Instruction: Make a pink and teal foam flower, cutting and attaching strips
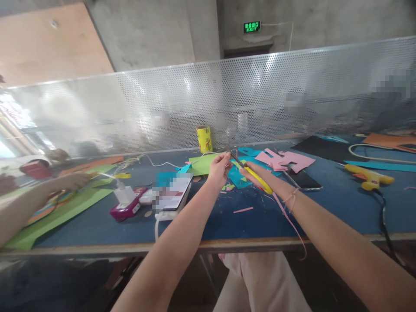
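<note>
My right hand (255, 174) is closed round the yellow handles of a pair of scissors (250, 172), whose dark blades point up and left. My left hand (219, 168) is closed in a pinch right at the blade tips, holding something too small to make out. Both hands hover over teal paper (235, 177) and light green paper (201, 164) on the blue table (227, 221). A thin pink strip (286, 216) trails down along my right forearm.
Pink cut shapes (286, 159), a dark phone (303, 180), a yellow glue gun (368, 177), a yellow roll (204, 139), a phone on a charger (173, 195), a magenta box (126, 208). Another person's arm (39, 190) over green paper at left. Perforated metal screen behind.
</note>
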A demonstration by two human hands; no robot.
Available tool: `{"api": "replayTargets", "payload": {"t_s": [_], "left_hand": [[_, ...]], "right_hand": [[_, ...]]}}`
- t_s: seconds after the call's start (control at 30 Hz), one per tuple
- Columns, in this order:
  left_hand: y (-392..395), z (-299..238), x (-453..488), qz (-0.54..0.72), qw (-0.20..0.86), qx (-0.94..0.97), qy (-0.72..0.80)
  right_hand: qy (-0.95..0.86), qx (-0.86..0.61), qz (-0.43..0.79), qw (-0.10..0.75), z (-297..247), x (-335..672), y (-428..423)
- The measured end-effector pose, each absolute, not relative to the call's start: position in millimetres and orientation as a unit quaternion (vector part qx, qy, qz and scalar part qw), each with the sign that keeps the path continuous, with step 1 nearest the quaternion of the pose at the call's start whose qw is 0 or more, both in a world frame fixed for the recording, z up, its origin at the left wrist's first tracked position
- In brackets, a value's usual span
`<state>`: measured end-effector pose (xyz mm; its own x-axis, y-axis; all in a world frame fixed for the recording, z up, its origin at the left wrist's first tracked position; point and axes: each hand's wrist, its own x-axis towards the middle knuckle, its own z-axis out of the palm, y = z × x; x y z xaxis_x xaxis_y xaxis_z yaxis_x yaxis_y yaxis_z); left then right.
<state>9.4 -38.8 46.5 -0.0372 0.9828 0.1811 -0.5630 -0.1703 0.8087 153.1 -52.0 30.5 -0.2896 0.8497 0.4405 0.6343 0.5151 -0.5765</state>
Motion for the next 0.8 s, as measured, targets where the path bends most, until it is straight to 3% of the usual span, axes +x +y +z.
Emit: {"api": "replayTargets", "payload": {"t_s": [0.8], "left_hand": [[-44,46,12,0.592,0.545,0.486,0.341]], "right_hand": [[-0.759,-0.453,0.256,0.393,35,153,-61]]}}
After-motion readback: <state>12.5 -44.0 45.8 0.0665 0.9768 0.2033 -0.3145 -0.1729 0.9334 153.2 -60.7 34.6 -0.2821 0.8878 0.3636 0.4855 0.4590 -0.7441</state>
